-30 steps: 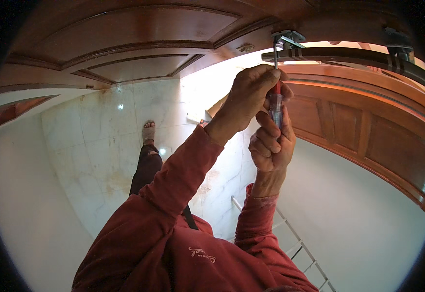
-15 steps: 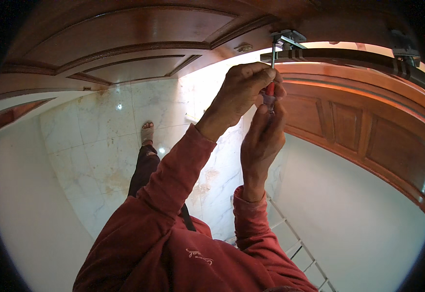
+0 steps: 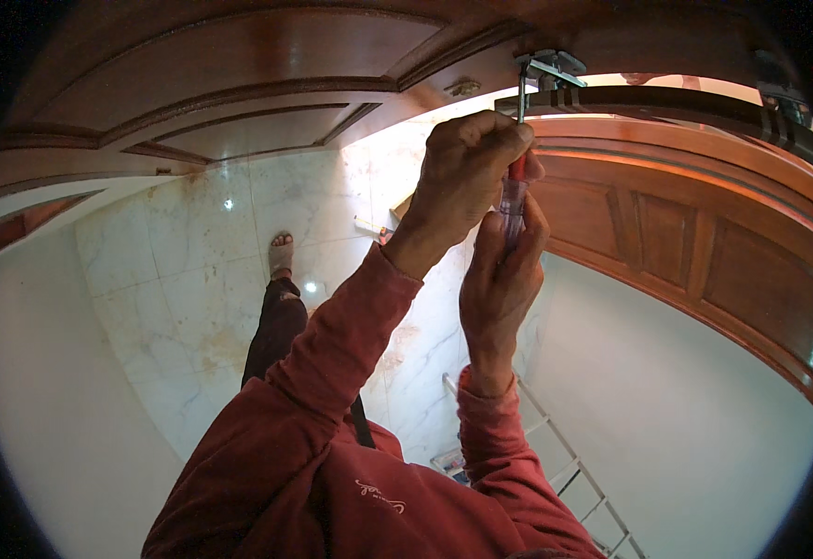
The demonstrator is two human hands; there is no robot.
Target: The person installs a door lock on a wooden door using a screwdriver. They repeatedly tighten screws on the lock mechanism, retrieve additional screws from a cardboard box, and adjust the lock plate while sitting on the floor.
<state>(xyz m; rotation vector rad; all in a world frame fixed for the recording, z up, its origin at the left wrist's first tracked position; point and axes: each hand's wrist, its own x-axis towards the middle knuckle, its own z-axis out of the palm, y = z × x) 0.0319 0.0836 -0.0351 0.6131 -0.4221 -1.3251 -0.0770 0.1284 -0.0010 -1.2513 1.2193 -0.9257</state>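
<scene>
A screwdriver (image 3: 513, 200) with a clear and red handle stands nearly upright between my hands. Its metal shaft reaches up to a metal bracket (image 3: 554, 67) on the underside of the dark wooden panel; whether the tip sits in a screw is too small to tell. My left hand (image 3: 467, 172) pinches the screwdriver where the red part of the handle meets the shaft. Lower down, my right hand (image 3: 504, 270) has its fingers around the clear handle. A dark rail (image 3: 667, 107) runs rightward from beside the bracket.
Carved wooden panels (image 3: 267, 56) span the top, and more panelling (image 3: 667, 233) lies at the right. A ladder (image 3: 574, 466) leans by the white wall at the lower right. My bare foot (image 3: 281, 252) rests on the marble-tiled floor (image 3: 183, 242). A small white and orange object (image 3: 369, 226) lies there.
My right hand's fingers have shifted on the handle, so more of the clear part shows. Both hands remain on the screwdriver, and its shaft still reaches the bracket.
</scene>
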